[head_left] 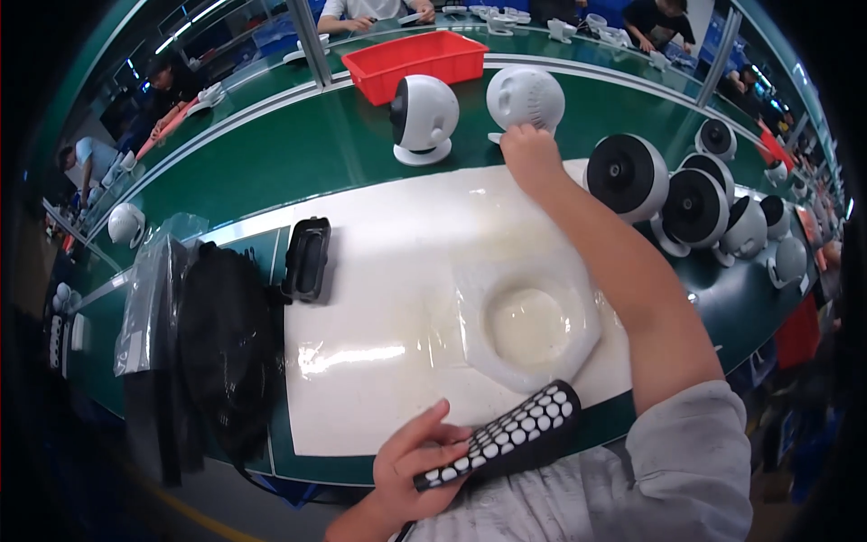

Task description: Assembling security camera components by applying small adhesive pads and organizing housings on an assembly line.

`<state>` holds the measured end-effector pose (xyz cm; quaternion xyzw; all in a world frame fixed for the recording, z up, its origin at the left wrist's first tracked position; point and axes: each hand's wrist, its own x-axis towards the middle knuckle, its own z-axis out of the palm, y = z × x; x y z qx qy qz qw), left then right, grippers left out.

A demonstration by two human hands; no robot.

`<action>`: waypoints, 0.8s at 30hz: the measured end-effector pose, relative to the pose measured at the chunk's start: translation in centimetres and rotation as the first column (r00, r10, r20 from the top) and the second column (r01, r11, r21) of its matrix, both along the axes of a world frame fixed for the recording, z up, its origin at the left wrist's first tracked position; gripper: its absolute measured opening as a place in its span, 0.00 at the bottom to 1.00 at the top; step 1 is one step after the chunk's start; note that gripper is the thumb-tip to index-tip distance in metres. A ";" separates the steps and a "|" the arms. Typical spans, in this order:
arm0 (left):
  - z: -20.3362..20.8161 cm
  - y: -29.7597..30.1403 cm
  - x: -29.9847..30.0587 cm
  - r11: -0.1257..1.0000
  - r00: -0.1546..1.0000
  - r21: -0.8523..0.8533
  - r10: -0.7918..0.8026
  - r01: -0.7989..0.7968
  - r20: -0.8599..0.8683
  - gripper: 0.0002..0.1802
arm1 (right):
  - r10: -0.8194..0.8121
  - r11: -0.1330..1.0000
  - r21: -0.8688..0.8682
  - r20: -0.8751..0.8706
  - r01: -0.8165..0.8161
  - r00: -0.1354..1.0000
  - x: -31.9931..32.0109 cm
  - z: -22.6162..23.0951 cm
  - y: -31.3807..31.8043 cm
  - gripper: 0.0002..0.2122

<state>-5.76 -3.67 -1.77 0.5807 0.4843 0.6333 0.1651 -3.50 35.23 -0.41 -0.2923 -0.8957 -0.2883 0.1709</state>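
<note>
My right hand (531, 161) reaches to the far side of the bench. Its fingers are closed around the lower part of a white round-headed fan-like unit (524, 95), whose base is partly hidden behind the hand. Close to my body, my left hand (411, 470) grips a long black piece covered in white dots (519, 429), its fingers over one end and the thumb raised. Between the hands, a white padded ring (578, 303) with a round hollow lies on a pale mat (388, 397). Left of my right hand stands another white unit (429, 117) with a black face.
Several white units with black discs (695, 206) crowd the right side. A red bin (411, 65) sits at the back. On the left are an open black tray (309, 260), a black bag (226, 334) and clear plastic wrap (149, 307). Other people work beyond the frame posts.
</note>
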 end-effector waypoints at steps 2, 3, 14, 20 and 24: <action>-0.2 -0.1 -0.1 1.000 1.000 -0.003 0.015 -0.015 -0.011 0.18 | -0.164 0.984 -0.031 0.202 0.174 0.966 -2.0 -1.2 1.7 0.07; 0.0 -0.3 -0.5 0.997 0.997 -0.075 -0.024 0.018 -0.073 0.20 | -0.157 0.972 -0.120 0.308 0.202 0.938 -2.8 -0.7 1.1 0.07; 0.5 -1.1 -0.7 0.990 0.998 -0.134 -0.039 0.031 -0.051 0.13 | 0.078 0.684 -0.730 0.053 -0.014 0.996 -9.7 -0.2 -4.2 0.32; 1.8 -0.4 0.2 0.992 0.991 -0.100 0.071 -0.083 -0.118 0.07 | 0.257 0.946 -0.144 -0.217 -0.291 0.942 -4.0 1.9 -3.2 0.08; 1.7 -0.6 0.5 0.996 0.997 -0.067 0.063 -0.065 -0.033 0.06 | 0.137 0.725 -0.497 -0.574 -0.477 0.807 3.1 6.8 -10.7 0.12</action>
